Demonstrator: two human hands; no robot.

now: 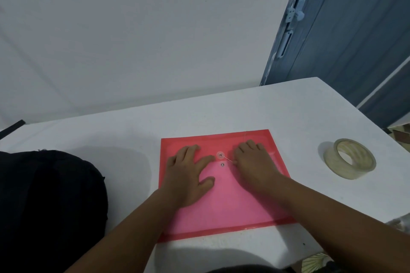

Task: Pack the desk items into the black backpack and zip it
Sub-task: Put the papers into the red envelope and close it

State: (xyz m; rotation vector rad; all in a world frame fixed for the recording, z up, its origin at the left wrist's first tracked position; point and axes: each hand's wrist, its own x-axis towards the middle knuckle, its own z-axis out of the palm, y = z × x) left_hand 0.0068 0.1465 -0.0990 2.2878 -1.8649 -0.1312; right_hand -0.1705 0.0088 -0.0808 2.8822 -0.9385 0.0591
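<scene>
A red plastic document envelope (224, 197) lies flat on the white worktop (277, 108), its flap folded down at the far edge and two small round string-tie buttons (220, 155) near its middle. Both hands rest on top of it. The left hand (188, 175) lies palm down on the left half of the envelope, fingers straight and spread, the forefinger tip just beside the upper button and the thumb stretched out toward the centre. The right hand (255, 165) sits on the right half, knuckles up, its fingers bent; it pinches a thin pale string (228, 158) that runs taut from the upper button to the fingertips. The lower button lies between the two hands, apart from both. The black backpack (48, 206) lies on the worktop to the left of the envelope, near the left forearm but not touching the envelope; whether its zip is open cannot be told from here. A roll of clear tape (349, 158) stands on its side to the right, well apart from the right hand and the envelope. Behind the worktop are a pale wall and a grey-blue door (346, 29)
</scene>
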